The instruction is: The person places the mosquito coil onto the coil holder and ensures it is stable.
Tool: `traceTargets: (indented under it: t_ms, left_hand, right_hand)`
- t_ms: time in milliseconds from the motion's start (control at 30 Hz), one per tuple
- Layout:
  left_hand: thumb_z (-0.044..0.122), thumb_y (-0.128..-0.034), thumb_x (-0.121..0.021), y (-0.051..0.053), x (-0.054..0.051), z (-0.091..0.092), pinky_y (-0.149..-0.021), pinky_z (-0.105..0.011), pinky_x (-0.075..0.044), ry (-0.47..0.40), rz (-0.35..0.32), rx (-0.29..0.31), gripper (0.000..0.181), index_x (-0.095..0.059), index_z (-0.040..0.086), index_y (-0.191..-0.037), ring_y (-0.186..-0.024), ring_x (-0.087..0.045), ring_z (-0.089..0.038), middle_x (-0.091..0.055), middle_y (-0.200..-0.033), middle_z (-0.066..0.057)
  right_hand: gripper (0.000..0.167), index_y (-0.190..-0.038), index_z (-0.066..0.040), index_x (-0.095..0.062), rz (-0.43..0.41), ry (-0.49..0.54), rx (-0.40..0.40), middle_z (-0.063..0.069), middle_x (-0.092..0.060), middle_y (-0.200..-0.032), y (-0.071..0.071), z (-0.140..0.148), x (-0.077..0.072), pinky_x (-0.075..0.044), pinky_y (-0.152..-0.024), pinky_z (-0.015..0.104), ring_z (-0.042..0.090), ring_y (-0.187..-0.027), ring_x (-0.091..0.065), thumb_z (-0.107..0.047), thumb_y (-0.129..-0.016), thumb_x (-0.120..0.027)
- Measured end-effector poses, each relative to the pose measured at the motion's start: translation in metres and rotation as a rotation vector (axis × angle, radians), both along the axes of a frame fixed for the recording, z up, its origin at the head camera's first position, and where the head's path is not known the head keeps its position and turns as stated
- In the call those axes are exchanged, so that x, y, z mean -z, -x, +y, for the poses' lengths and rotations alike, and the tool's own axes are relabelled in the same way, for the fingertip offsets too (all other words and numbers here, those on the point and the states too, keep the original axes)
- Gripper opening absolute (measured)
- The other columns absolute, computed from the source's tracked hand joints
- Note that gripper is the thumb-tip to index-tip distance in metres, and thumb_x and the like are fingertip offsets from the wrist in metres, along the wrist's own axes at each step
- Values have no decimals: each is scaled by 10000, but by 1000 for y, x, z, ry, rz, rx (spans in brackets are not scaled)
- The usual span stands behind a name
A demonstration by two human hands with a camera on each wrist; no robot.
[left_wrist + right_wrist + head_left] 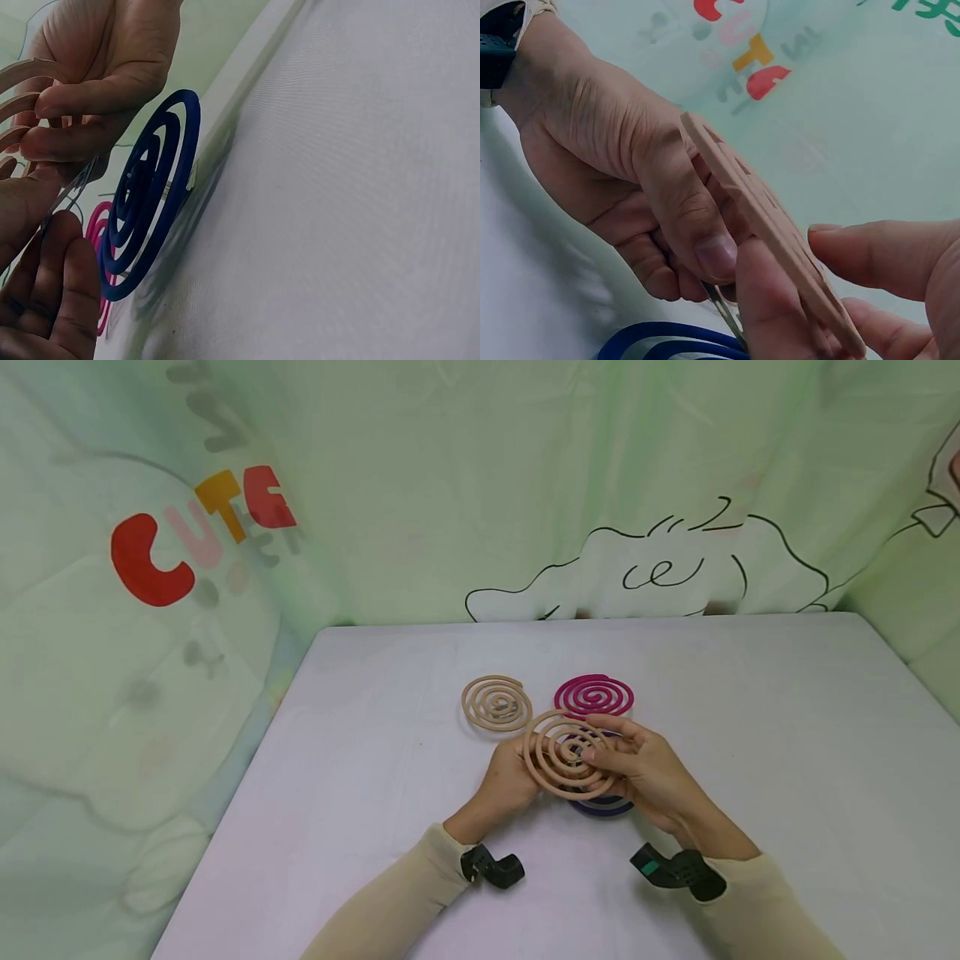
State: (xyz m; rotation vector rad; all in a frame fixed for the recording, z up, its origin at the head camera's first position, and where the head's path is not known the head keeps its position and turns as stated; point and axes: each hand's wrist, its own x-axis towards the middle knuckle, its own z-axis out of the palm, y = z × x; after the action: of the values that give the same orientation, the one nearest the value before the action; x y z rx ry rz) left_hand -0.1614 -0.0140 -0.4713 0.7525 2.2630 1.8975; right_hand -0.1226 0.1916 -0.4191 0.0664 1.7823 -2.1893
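Note:
My right hand (648, 772) pinches a tan mosquito coil (780, 232) above the table, thumb on its upper face near the centre. Under that coil, my left hand (513, 777) pinches a thin metal coil stand (71, 193) between thumb and fingers. In the head view the coil hides most of the left fingers. Directly below the hands a dark blue coil (187, 135) sits raised on a small metal stand. Farther back is a magenta coil (594, 697). To its left lies a second tan coil (498, 702), a bit of metal showing through its middle.
A white cloth covers the table (360, 760). Behind it hangs a pale green printed curtain (450, 485), which also runs along the left side. Black straps with cameras (491, 867) are worn on both wrists.

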Motion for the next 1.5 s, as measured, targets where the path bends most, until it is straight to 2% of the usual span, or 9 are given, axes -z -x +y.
traceTargets:
  t_ms: [133,333,633,800,933,1067,1200,1367,1500]
  left_hand:
    - [25,-930,-761,-1,-1,0,-766,-155,-486,11,-13,2,132,-741,-48,-1038,-856,-561,14,-734,-1012,-194]
    - [-1,-925,-756,-3,-2,-1,-910,-212,-540,-14,-12,39,206,-722,-76,-1113,-984,-602,9,-729,-1099,-225]
    - [23,-936,-754,-1,3,-2,-845,-217,-531,-7,82,9,130,-725,-36,-1048,-909,-587,-31,-728,-992,-184]
    - [27,-921,-774,-2,1,-2,-817,-199,-518,-22,66,5,130,-734,-40,-1025,-888,-579,-15,-730,-974,-191]
    - [22,-909,-785,-2,1,-2,-794,-192,-512,-27,57,-8,113,-742,-33,-998,-863,-574,-9,-730,-957,-188]
    - [34,-918,-779,-2,0,0,-813,-188,-521,-40,17,-19,105,-754,-29,-998,-884,-587,0,-734,-972,-185]
    - [44,-936,-762,-3,-2,1,-824,-180,-525,-45,-8,-26,106,-763,-34,-1008,-902,-594,11,-736,-988,-190]
    - [10,-913,-771,-3,-1,0,-794,-167,-504,-64,5,-21,107,-753,-43,-1004,-899,-586,-4,-725,-1004,-190]
    - [28,-912,-778,-3,0,0,-801,-181,-511,-52,40,-47,102,-758,-32,-992,-901,-585,-14,-725,-999,-176]
  right_hand:
    - [646,-1531,25,-330,-10,-8,0,30,-732,-945,1,-4,-1,-607,-668,259,117,-777,-722,-18,-989,-680]
    - [478,-1391,6,-410,-15,23,5,41,-742,-916,3,-8,-1,-609,-652,260,123,-753,-729,11,-987,-665]
    - [590,-1497,50,-351,10,121,21,57,-750,-975,2,-11,-3,-618,-669,275,143,-795,-749,64,-983,-639]
    - [578,-1496,50,-360,-4,97,56,37,-753,-956,2,-14,-4,-612,-657,261,127,-783,-745,46,-992,-641]
    - [593,-1503,50,-353,-8,27,84,24,-746,-934,3,-16,-4,-602,-625,254,114,-752,-736,5,-995,-657]
    - [589,-1493,38,-387,-16,-36,110,4,-736,-911,3,-19,-5,-587,-578,251,96,-714,-711,-29,-988,-682]
    - [555,-1461,28,-429,-27,-35,135,-11,-734,-896,2,-20,-7,-584,-570,248,88,-723,-704,-26,-978,-698]
    - [528,-1440,28,-439,-18,-14,146,-15,-738,-896,1,-22,-7,-589,-582,251,89,-744,-708,-13,-979,-692]
    - [509,-1426,29,-436,-16,-15,159,-18,-738,-880,0,-23,-6,-579,-575,239,80,-725,-695,-14,-984,-685]
